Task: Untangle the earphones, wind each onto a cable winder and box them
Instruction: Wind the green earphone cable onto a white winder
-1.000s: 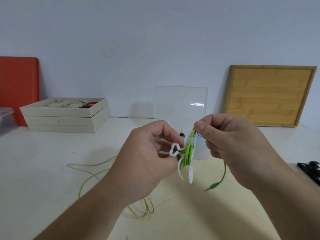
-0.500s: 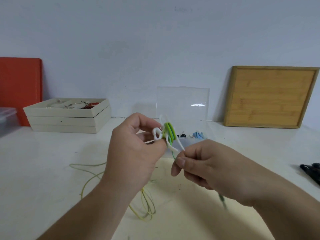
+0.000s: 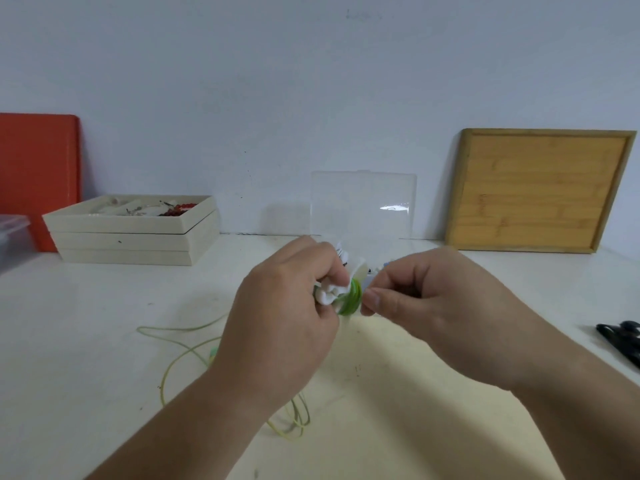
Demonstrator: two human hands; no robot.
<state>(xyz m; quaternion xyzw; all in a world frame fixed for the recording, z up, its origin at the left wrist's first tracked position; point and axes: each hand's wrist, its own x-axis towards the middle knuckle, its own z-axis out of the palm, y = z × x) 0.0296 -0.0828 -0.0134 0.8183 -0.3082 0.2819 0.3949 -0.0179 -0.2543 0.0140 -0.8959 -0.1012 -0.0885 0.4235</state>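
My left hand (image 3: 287, 306) grips a white cable winder (image 3: 332, 292) with green earphone cable (image 3: 351, 297) wound round its middle, held above the table. My right hand (image 3: 426, 303) sits just right of it, thumb and fingers pinching the cable end at the winder; the cable's tip is hidden. A second, yellow-green earphone cable (image 3: 180, 355) lies loose on the white table under my left forearm. The clear plastic box (image 3: 363, 206) stands behind my hands with its lid upright; its base is mostly hidden.
Stacked beige trays (image 3: 131, 233) with small items stand at the back left, beside an orange board (image 3: 38, 168). A wooden board (image 3: 540, 188) leans on the wall at the back right. Black scissors (image 3: 620, 337) lie at the right edge.
My right hand rose from below the winder to beside it, taking up the hanging cable and plug. The winder turned in my left hand and sits lower.
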